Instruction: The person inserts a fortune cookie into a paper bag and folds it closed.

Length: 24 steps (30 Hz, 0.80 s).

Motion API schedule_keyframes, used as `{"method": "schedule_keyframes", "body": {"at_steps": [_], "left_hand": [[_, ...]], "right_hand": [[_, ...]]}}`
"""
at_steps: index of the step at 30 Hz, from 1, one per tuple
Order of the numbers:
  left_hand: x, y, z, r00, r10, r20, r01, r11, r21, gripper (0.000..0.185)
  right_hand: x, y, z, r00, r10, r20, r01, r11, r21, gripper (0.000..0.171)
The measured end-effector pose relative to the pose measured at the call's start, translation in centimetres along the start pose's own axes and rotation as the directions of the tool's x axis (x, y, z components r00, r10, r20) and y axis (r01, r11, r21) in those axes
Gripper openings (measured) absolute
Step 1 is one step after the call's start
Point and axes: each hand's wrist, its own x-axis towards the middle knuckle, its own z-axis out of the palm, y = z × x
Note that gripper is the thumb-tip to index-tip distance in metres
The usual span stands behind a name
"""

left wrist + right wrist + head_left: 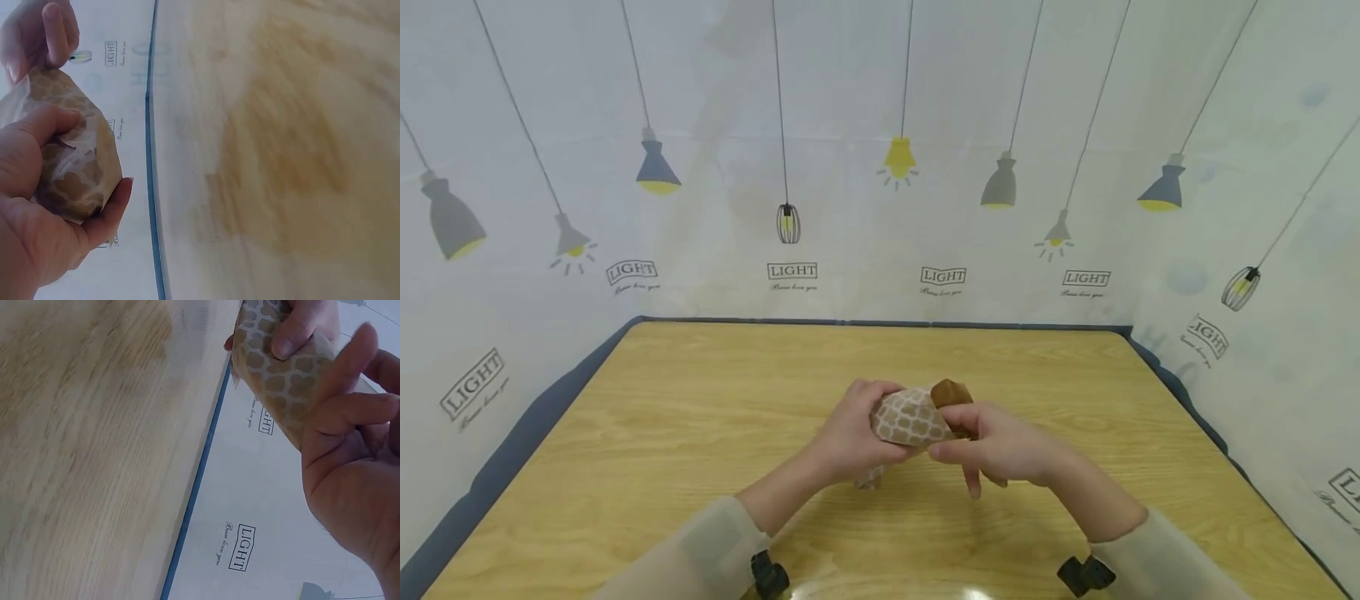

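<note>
A patterned paper bag (912, 419) is held just above the middle of the wooden table (700, 433), a brown item (951, 392) poking from its top, mostly hidden. The left hand (853, 437) wraps curled fingers around its body; the right hand (996, 446) pinches its upper edge, though the fingertips there are hard to make out.

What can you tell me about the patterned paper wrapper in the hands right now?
The paper wrapper is brown with a white lattice print and looks thin and crinkled. It is bunched round something brown that pokes out at its top. It is held above the wooden table, near the middle. The left hand grips its lower body, thumb across the front; the right hand pinches its upper end.
</note>
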Motion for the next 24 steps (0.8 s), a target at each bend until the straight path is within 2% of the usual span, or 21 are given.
{"method": "schedule_keyframes", "body": {"at_steps": [6, 12, 16, 19, 24], "left_hand": [[-0.1, -0.2, -0.1, 0.999, -0.02, -0.029, 0.019, 1.0, -0.025, 0.075], [0.1, 0.0, 0.0, 1.0, -0.024, 0.0, 0.024, 1.0, -0.021, 0.077], [0.1, -0.1, -0.2, 0.999, -0.042, -0.034, 0.041, 0.999, -0.035, 0.077], [0.1, -0.4, -0.4, 0.997, -0.038, -0.065, 0.036, 0.999, -0.03, 0.077], [0.2, -0.6, -0.6, 0.997, -0.031, -0.069, 0.029, 0.999, -0.028, 0.078]], "right_hand": [[-0.3, -0.1, -0.1, 0.997, -0.026, -0.066, 0.026, 1.0, 0.002, 0.037], [-0.5, 0.0, 0.0, 0.999, 0.007, -0.041, -0.008, 0.999, -0.045, 0.038], [-0.8, 0.1, -0.3, 0.989, 0.003, -0.15, -0.009, 0.999, -0.036, 0.034], [-1.1, 0.3, -0.7, 0.971, -0.045, -0.234, 0.026, 0.996, -0.083, 0.023], [-1.4, 0.6, -1.2, 0.953, -0.15, -0.264, 0.104, 0.978, -0.182, 0.018]]}}
